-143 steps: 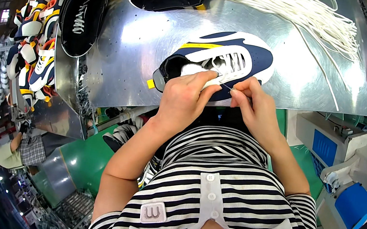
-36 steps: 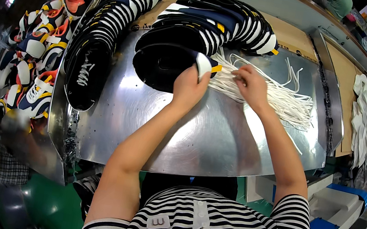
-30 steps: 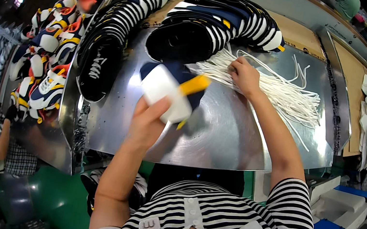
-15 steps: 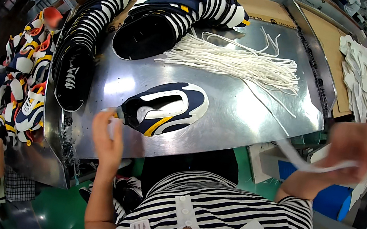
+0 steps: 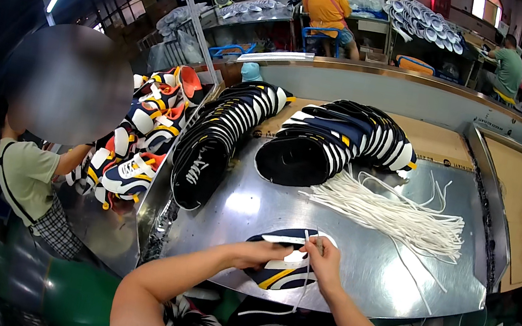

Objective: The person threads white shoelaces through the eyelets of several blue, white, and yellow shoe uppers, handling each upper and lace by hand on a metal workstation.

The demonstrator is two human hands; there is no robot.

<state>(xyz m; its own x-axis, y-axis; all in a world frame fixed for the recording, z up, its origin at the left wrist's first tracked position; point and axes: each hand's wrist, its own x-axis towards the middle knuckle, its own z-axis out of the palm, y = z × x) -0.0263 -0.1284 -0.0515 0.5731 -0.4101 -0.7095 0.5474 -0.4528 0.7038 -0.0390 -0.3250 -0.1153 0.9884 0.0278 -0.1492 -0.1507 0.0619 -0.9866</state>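
Low in the frame's centre, both hands work at a navy, white and yellow shoe upper [image 5: 281,268] lying on the metal worktop [image 5: 246,206]. The left hand [image 5: 262,255] is curled down on its near side, gripping it. The right hand [image 5: 323,256] has fingers pinched narrow on a white lace [image 5: 303,289] that trails down off the worktop's edge. Half a second ago the right hand was flung out to the lower right, lace stretched; now it is back at the upper. The lace bundle [image 5: 398,218] lies to the right.

The left hand [image 5: 265,256] and right hand [image 5: 324,261] are covering much of the navy, white and yellow shoe upper [image 5: 280,274], hiding its lace holes.
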